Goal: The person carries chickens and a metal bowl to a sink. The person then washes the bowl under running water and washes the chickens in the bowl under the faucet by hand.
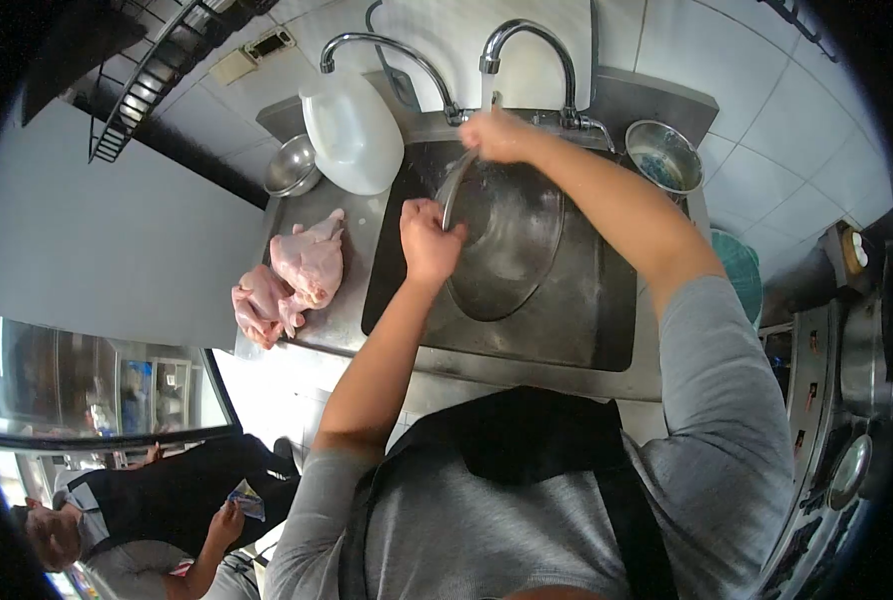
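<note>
A large round metal bowl (512, 240) is tilted inside the sink (602, 320). My left hand (432, 240) has its fingers wrapped round the bowl's left rim. My right hand (497, 136) is at the bowl's upper rim, under the right faucet (532, 30), from which water runs; its fingers are curled and blurred, and what they hold cannot be made out. Raw chicken (307, 262) lies on the metal counter (352, 255) left of the sink.
A white plastic jug (352, 135) and small metal bowl (293, 166) stand upper left. Another metal bowl (665, 157) is right of the sink, above a green bin (737, 275). Lower left, a person (157, 500) holds a small packet. A stove (832, 500) is far right.
</note>
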The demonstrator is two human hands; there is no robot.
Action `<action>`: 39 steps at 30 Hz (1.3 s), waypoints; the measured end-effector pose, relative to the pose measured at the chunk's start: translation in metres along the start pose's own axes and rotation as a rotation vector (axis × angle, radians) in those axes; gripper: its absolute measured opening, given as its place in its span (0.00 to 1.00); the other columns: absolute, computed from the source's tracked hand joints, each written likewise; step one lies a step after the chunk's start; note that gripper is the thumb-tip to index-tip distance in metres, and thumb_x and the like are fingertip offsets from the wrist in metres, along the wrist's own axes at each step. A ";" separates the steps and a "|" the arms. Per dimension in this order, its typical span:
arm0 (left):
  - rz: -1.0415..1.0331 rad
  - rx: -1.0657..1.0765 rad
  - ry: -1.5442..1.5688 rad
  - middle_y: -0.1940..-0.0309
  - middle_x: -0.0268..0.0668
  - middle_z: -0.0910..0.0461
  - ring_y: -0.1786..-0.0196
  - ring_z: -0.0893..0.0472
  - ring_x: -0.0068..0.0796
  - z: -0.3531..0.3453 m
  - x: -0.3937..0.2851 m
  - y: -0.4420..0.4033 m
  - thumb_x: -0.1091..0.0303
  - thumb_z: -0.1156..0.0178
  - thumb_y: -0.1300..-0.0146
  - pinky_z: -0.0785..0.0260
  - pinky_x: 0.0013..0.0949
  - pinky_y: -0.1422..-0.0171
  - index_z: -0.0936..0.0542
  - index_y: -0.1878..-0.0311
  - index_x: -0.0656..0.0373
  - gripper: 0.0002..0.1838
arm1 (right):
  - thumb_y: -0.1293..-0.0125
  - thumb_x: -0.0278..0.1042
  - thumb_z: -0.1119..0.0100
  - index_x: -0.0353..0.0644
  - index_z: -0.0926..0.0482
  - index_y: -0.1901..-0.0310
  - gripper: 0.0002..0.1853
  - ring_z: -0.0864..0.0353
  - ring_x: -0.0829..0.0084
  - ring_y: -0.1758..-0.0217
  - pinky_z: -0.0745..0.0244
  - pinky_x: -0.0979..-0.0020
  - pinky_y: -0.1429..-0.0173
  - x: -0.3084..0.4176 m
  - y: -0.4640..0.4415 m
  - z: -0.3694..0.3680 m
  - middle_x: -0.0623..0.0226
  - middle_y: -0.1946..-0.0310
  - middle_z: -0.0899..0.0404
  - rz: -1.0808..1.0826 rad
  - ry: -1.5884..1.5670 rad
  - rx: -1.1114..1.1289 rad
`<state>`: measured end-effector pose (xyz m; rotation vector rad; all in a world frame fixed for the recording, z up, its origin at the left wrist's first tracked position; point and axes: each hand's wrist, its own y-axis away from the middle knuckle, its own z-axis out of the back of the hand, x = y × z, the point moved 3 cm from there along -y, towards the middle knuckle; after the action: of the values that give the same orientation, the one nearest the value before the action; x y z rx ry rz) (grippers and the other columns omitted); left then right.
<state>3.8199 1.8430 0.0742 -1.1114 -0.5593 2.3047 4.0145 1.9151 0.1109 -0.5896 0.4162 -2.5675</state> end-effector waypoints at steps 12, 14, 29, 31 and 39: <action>0.119 0.059 0.152 0.60 0.45 0.24 0.60 0.23 0.40 0.003 -0.006 -0.008 0.81 0.40 0.64 0.30 0.36 0.56 0.33 0.84 0.64 0.10 | 0.60 0.25 0.44 0.40 0.33 0.82 0.06 0.29 0.65 0.78 0.37 0.63 0.72 0.012 -0.012 -0.013 0.60 0.83 0.30 0.180 -0.269 0.056; 0.138 0.029 0.214 0.59 0.45 0.24 0.60 0.23 0.40 0.014 0.004 -0.005 0.80 0.39 0.63 0.31 0.36 0.56 0.33 0.85 0.64 0.10 | 0.56 0.26 0.42 0.39 0.30 0.80 0.06 0.27 0.70 0.77 0.34 0.68 0.70 -0.039 0.003 -0.003 0.63 0.83 0.28 -0.122 -0.265 -0.087; 1.496 0.282 1.060 0.43 0.45 0.33 0.43 0.29 0.42 -0.039 0.108 0.115 0.68 0.48 0.37 0.29 0.47 0.45 0.39 0.38 0.57 0.23 | 0.35 0.35 0.49 0.36 0.22 0.56 0.13 0.20 0.58 0.56 0.24 0.64 0.50 -0.030 0.011 -0.070 0.53 0.57 0.21 -0.952 -1.045 0.155; 1.478 0.256 1.158 0.43 0.44 0.33 0.42 0.30 0.43 -0.049 0.113 0.126 0.64 0.49 0.34 0.33 0.48 0.41 0.39 0.38 0.56 0.23 | 0.34 0.37 0.50 0.31 0.25 0.54 0.16 0.21 0.58 0.55 0.24 0.63 0.48 -0.010 0.006 -0.063 0.51 0.56 0.22 -0.786 -1.215 0.362; 0.656 0.297 0.419 0.52 0.44 0.23 0.48 0.25 0.37 -0.035 0.091 0.031 0.67 0.50 0.35 0.35 0.37 0.44 0.31 0.41 0.56 0.19 | 0.36 0.33 0.48 0.28 0.24 0.56 0.14 0.19 0.63 0.58 0.23 0.66 0.52 0.003 0.019 -0.016 0.52 0.60 0.21 -0.711 -1.054 0.599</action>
<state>3.7917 1.8796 -0.0174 -1.7377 0.3537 2.4300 4.0116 1.9001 0.0904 -1.8845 -1.0213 -2.2802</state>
